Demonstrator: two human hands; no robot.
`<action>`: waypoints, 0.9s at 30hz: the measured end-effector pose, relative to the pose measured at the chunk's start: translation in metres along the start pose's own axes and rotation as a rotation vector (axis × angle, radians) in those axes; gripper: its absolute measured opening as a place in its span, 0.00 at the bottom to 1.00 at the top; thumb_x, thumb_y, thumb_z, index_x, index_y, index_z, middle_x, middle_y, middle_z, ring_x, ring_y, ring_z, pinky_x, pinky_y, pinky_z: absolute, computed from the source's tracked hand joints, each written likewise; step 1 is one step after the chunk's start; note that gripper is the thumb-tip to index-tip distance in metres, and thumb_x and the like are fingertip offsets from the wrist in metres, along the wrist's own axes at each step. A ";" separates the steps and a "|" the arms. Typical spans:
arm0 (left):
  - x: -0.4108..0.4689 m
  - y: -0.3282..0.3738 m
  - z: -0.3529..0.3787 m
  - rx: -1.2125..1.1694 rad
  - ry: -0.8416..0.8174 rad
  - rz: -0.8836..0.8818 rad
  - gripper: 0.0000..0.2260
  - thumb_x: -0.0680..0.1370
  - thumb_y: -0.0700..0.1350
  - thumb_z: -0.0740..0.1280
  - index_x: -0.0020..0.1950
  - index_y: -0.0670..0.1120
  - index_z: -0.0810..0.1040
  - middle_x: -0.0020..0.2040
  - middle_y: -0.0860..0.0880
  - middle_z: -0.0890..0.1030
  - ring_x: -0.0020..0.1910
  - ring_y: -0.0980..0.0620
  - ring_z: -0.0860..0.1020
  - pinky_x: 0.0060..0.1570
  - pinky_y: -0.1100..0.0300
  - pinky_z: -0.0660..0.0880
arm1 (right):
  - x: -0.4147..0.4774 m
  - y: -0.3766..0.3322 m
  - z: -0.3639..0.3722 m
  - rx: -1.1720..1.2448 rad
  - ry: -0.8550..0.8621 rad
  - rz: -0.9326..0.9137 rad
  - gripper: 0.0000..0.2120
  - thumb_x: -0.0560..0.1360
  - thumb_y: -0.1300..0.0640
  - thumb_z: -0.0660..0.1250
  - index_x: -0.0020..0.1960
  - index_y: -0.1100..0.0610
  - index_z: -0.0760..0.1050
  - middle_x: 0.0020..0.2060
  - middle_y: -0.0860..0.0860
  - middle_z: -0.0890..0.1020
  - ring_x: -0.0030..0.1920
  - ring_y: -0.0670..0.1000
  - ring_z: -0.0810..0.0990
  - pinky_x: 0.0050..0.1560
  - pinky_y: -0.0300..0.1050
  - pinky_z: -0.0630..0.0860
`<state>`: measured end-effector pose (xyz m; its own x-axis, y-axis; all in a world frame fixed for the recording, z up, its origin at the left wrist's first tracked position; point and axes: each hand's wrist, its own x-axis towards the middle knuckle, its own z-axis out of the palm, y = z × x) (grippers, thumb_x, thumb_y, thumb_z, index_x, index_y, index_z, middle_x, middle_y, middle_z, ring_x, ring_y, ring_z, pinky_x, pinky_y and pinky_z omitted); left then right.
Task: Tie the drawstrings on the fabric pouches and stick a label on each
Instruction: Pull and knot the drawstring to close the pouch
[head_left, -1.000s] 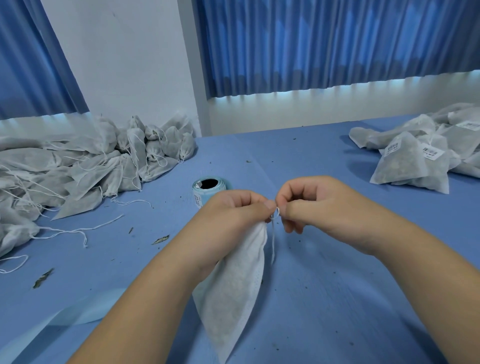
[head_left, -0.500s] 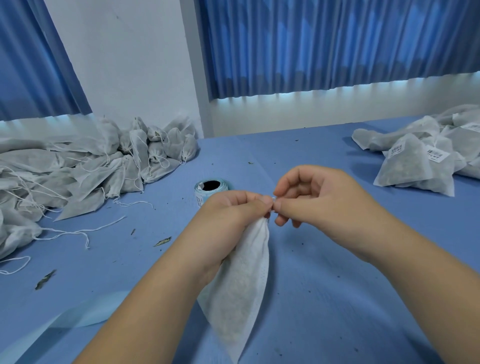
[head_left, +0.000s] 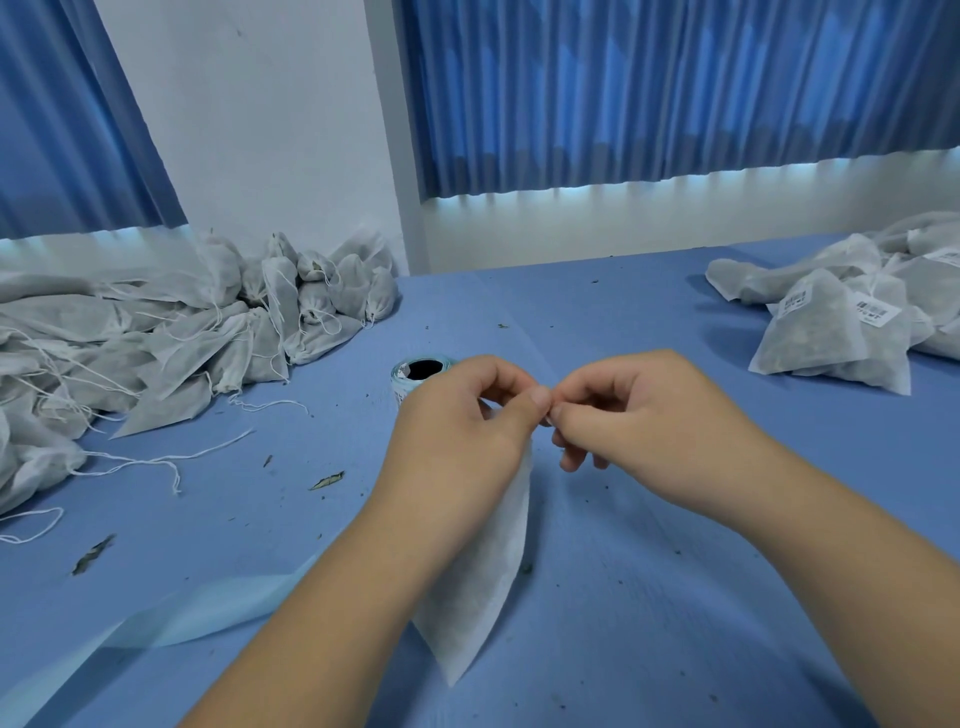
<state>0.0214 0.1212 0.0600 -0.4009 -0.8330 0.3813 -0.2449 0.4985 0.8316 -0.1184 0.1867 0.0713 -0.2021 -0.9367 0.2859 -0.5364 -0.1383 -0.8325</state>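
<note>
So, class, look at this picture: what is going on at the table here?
A person is working on one white fabric pouch, held upright over the blue table. The left hand grips its neck; the right hand pinches at the same spot, fingertips meeting, the string itself hidden. A label roll stands just behind the left hand. Unlabelled pouches are heaped on the left, labelled pouches on the right.

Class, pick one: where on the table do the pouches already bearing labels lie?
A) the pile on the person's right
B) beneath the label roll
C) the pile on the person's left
A: barcode labels show on the right pile, while the left pile shows none.
</note>
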 end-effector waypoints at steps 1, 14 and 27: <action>0.000 0.000 -0.001 0.010 -0.008 0.006 0.08 0.76 0.46 0.70 0.37 0.53 0.80 0.31 0.65 0.79 0.32 0.65 0.73 0.35 0.74 0.67 | 0.000 0.000 -0.001 0.002 0.003 0.003 0.05 0.71 0.53 0.67 0.39 0.47 0.82 0.30 0.49 0.84 0.36 0.61 0.80 0.39 0.65 0.78; 0.005 -0.001 -0.008 0.060 -0.101 -0.082 0.10 0.77 0.49 0.69 0.35 0.50 0.81 0.32 0.53 0.79 0.30 0.62 0.72 0.31 0.72 0.67 | 0.002 0.010 -0.003 -0.069 0.018 -0.030 0.05 0.69 0.56 0.68 0.38 0.47 0.80 0.29 0.46 0.82 0.34 0.50 0.82 0.32 0.40 0.74; 0.003 0.003 -0.012 0.010 -0.171 -0.129 0.09 0.76 0.47 0.67 0.37 0.51 0.84 0.34 0.46 0.80 0.32 0.57 0.70 0.28 0.71 0.64 | 0.001 0.010 -0.001 -0.093 0.026 -0.090 0.06 0.68 0.61 0.70 0.34 0.52 0.80 0.27 0.45 0.78 0.27 0.40 0.71 0.29 0.31 0.69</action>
<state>0.0300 0.1175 0.0685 -0.5091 -0.8378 0.1974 -0.3119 0.3933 0.8649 -0.1243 0.1850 0.0639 -0.1698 -0.9132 0.3705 -0.6266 -0.1902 -0.7558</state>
